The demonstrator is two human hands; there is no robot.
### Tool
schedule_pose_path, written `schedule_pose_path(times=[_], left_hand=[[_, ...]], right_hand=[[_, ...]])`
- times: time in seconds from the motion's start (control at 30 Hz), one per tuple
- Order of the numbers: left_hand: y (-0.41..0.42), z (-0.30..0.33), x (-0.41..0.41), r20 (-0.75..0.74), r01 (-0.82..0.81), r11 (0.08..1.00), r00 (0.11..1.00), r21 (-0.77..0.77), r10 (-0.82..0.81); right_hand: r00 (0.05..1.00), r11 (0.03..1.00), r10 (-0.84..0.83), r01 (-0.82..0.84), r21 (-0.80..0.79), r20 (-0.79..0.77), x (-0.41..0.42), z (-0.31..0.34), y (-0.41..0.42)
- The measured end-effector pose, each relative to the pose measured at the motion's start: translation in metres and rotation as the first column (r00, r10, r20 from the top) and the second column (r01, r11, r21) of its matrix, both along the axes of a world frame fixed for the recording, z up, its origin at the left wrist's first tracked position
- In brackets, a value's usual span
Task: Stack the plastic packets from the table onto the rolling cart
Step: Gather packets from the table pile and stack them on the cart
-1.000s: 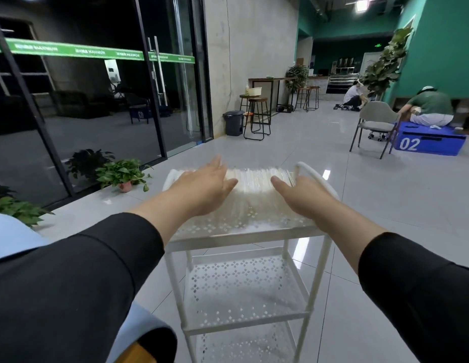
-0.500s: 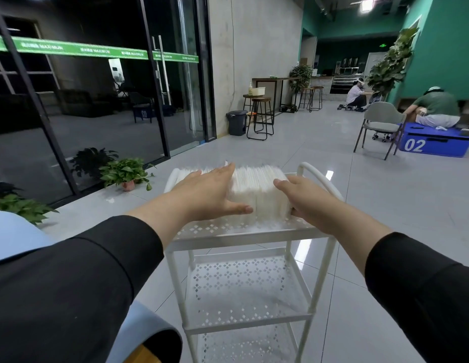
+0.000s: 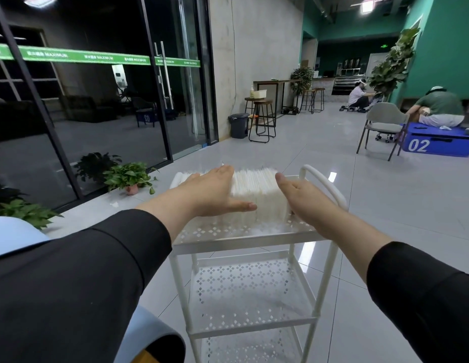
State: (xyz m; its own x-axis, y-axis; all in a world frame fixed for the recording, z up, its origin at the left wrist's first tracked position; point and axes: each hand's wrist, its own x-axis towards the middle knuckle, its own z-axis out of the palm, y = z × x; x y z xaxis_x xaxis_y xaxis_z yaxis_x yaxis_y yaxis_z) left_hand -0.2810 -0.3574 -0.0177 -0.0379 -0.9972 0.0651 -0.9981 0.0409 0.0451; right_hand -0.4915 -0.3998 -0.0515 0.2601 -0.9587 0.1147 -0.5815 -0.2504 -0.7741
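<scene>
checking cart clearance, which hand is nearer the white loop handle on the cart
Right. The right hand is at the right side of the packet stack, just beside the loop handle. The left hand lies on the stack's left side, farther away.

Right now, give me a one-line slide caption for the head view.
Both open hands, left hand and right hand, square a row of white plastic packets on the white rolling cart.

Both arms stretched forward in black sleeves. Left hand (image 3: 211, 191) flat, palm turned inward, fingers straight, thumb pointing right. Right hand (image 3: 300, 196) opposite, fingers straight and together, palm facing left, wrist level.
</scene>
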Motion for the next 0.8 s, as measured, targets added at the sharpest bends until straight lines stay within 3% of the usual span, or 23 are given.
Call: schedule_pose_path(times=[0.1,0.2,0.27,0.47,0.7,0.8], left_hand=[[-0.011,0.004,0.002,-0.186,-0.07,0.997,0.98,0.021,0.073],[-0.025,0.007,0.01,-0.273,-0.2,0.937,0.954,-0.287,0.12],[-0.032,0.009,0.016,-0.36,-0.319,0.866,0.916,-0.384,0.178],[-0.048,0.012,0.011,-0.352,-0.328,0.925,0.903,-0.193,0.247],[-0.058,0.008,0.006,-0.28,-0.343,0.925,0.915,-0.165,0.29],[-0.061,0.006,0.009,-0.342,-0.392,0.894,0.888,-0.216,0.307]], right_hand=[[1.0,1.0,0.0,0.0,0.007,0.013,0.0,-0.001,0.0],[1.0,1.0,0.001,-0.001,0.01,0.018,-0.001,-0.001,-0.001],[1.0,1.0,0.007,-0.007,0.004,0.016,-0.002,-0.002,-0.001],[0.999,0.999,0.037,-0.037,-0.031,0.004,-0.002,-0.004,-0.001],[0.999,0.998,0.049,-0.049,-0.047,0.001,-0.002,-0.008,-0.005],[0.999,0.998,0.051,-0.051,-0.035,0.003,-0.003,-0.011,-0.008]])
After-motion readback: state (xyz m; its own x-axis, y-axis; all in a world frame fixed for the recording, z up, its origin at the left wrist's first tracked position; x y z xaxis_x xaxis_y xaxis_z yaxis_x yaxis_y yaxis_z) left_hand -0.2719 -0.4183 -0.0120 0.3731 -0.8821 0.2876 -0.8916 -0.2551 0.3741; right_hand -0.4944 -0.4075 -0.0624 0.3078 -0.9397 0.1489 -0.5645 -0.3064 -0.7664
